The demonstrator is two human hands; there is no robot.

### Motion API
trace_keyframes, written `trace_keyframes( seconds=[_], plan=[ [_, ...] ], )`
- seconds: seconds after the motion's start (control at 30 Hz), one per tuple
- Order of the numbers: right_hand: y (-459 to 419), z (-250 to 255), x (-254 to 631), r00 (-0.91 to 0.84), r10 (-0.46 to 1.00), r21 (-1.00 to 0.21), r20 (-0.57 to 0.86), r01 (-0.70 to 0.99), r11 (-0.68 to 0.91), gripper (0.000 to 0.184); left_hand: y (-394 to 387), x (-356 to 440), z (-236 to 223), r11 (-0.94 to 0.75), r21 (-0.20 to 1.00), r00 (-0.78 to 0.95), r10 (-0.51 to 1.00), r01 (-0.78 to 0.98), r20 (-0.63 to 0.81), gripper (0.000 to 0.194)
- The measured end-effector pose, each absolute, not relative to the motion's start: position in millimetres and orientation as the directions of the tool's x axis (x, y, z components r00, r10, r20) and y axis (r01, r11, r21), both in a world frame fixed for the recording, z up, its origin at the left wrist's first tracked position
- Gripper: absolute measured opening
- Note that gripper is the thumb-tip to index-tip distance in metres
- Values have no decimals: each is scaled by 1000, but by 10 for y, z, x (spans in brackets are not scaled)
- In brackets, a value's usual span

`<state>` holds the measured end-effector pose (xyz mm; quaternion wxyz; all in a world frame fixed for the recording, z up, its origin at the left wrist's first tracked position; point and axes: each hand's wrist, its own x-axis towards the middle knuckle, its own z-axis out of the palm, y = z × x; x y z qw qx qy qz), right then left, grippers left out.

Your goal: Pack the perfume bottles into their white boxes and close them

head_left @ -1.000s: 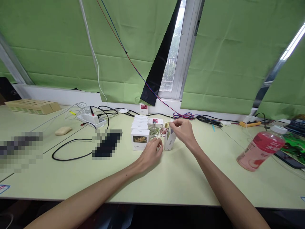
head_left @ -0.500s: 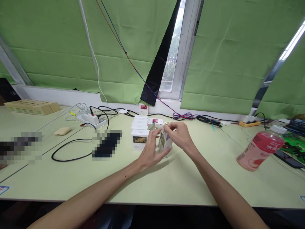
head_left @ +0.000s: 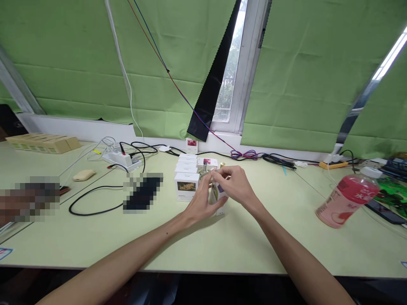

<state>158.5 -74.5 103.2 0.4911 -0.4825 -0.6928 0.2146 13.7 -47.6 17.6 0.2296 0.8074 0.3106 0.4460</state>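
My left hand (head_left: 199,203) and my right hand (head_left: 234,186) both grip a small white printed box (head_left: 217,195), lifted a little above the table (head_left: 241,241). The left hand's fingers wrap its left side and bottom. My right hand pinches its top. Just behind stand a row of white boxes (head_left: 186,184), the nearest with a yellow flower picture, and small glass perfume bottles (head_left: 205,172), partly hidden by my hands.
A pink drink bottle (head_left: 345,199) leans at the right. Black cables (head_left: 95,199), a white power strip (head_left: 121,158), a beige case (head_left: 83,174) and cardboard boxes (head_left: 44,142) are at the left. More cables run along the window sill.
The small box stood on the table under my right hand; my left hand came up and took it, and both hands drew it left and nearer to me.
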Motion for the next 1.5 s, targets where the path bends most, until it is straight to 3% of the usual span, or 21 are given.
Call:
trace_keyframes(
  seconds=[0.2, 0.47, 0.83, 1.0, 1.07, 1.17, 1.27, 1.37, 1.5],
  plan=[
    [-742, 1048, 1597, -68, 888, -792, 454, 426, 438, 27, -469, 133, 183, -691, 657, 409, 716, 302, 566, 73],
    [-611, 997, 1661, -77, 879, -776, 471, 437, 454, 30, -460, 113, 142, -673, 647, 393, 738, 360, 549, 89],
    [-339, 883, 1832, -15, 878, -817, 479, 359, 452, 38, -499, 89, 198, -747, 589, 424, 662, 307, 618, 81],
    [-83, 685, 1964, 135, 860, -772, 492, 525, 359, 22, -521, 56, 202, -796, 548, 517, 592, 257, 618, 80],
    [23, 583, 2000, 197, 834, -726, 515, 618, 302, 30, -530, 48, 206, -808, 537, 542, 571, 242, 616, 80],
    [172, 431, 2022, 173, 831, -653, 529, 709, 268, 50, -539, 39, 217, -823, 525, 562, 545, 216, 622, 79],
    [296, 312, 2011, 86, 859, -630, 504, 717, 298, 59, -548, 36, 233, -834, 516, 568, 525, 195, 634, 75],
    [389, 243, 1994, 6, 894, -653, 448, 685, 323, 61, -557, 35, 244, -841, 509, 570, 512, 183, 642, 73],
    [462, 218, 1995, -13, 915, -642, 403, 709, 293, 49, -559, 38, 239, -826, 529, 575, 533, 195, 621, 74]
  ],
)
